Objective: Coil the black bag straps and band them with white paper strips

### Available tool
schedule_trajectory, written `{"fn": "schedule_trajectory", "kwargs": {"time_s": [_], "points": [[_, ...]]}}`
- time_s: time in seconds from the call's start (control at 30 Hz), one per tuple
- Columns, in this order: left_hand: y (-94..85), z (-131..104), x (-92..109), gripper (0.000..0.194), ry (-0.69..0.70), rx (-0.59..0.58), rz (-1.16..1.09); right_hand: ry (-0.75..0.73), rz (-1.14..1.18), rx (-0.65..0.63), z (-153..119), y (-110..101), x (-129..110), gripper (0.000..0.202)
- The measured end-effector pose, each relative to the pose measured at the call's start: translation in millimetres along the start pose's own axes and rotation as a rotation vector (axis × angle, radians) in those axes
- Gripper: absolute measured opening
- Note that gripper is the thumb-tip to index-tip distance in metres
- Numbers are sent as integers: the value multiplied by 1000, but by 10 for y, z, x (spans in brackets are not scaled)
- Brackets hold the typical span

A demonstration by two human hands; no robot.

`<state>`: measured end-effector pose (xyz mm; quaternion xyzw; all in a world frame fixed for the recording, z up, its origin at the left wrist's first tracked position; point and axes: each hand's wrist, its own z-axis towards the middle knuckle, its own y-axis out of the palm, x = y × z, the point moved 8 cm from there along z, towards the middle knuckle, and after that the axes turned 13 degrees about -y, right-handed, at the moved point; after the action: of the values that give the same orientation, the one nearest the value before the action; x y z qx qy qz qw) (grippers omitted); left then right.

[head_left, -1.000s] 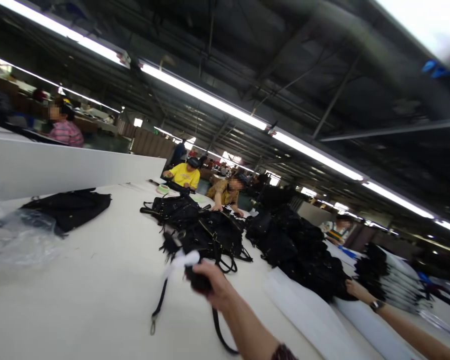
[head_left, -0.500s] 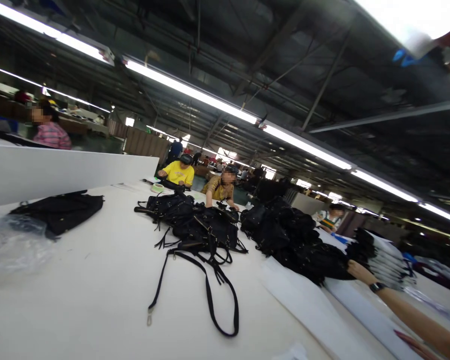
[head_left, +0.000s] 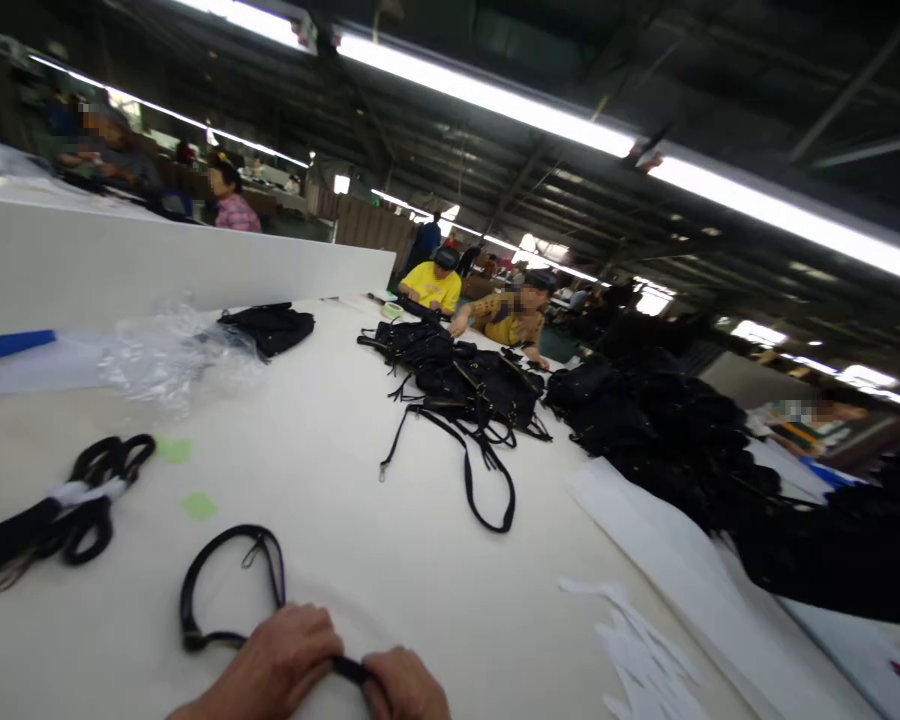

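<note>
Over a white table (head_left: 292, 470), the left hand (head_left: 289, 652) and right hand (head_left: 406, 685) both pinch, apparently, one blurred black strap (head_left: 351, 670).

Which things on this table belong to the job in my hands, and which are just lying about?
In the job:
black strap, held in left hand and right hand
wrapped black straps, probably
loose white strips, perhaps

Lying about, apparently:
crumpled clear plastic
green pieces

Lit by slanting tube lights (head_left: 487, 92) under a dark ceiling (head_left: 750, 60). Brightened far back by small windows (head_left: 652, 299). Edged at left by a white partition (head_left: 180, 262) along the pale table (head_left: 307, 470), with brown panels (head_left: 371, 225) beyond.
</note>
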<state>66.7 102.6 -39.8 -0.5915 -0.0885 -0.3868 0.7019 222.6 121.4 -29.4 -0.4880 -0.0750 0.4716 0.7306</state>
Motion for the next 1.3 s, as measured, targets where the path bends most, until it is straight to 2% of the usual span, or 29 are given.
{"fn": "schedule_trajectory", "kwargs": {"time_s": [0.07,0.13,0.23,0.37,0.47,0.57,0.73,0.83,0.93,1.1,1.3], "points": [[-14,-33,-100,14,-92,-41,63,-47,15,-19,-229,55,-118,14],[-79,-47,-179,16,-151,-59,99,-63,25,-38,-305,25,-160,28],[-146,-31,-261,16,-189,-80,125,-53,163,-140,-237,-52,-241,39],[-109,4,-336,17,-192,-116,126,-112,352,-315,-73,-171,-415,44],[-67,6,-365,17,-181,-133,124,-163,285,-453,9,-205,-376,50],[-70,1,-365,18,-176,-130,134,-335,81,-549,103,-181,-347,45],[-122,27,-317,18,-180,-111,161,-673,-35,-566,290,-83,-501,33],[-139,49,-303,16,-192,-106,169,-799,-44,-615,355,-15,-553,27],[-139,54,-299,17,-200,-107,166,-885,-34,-601,416,-28,-571,17],[-133,45,-302,18,-218,-103,157,-913,23,-568,465,6,-653,15],[-175,44,-284,20,-184,-121,154,-769,47,-564,455,368,-766,16]]}}
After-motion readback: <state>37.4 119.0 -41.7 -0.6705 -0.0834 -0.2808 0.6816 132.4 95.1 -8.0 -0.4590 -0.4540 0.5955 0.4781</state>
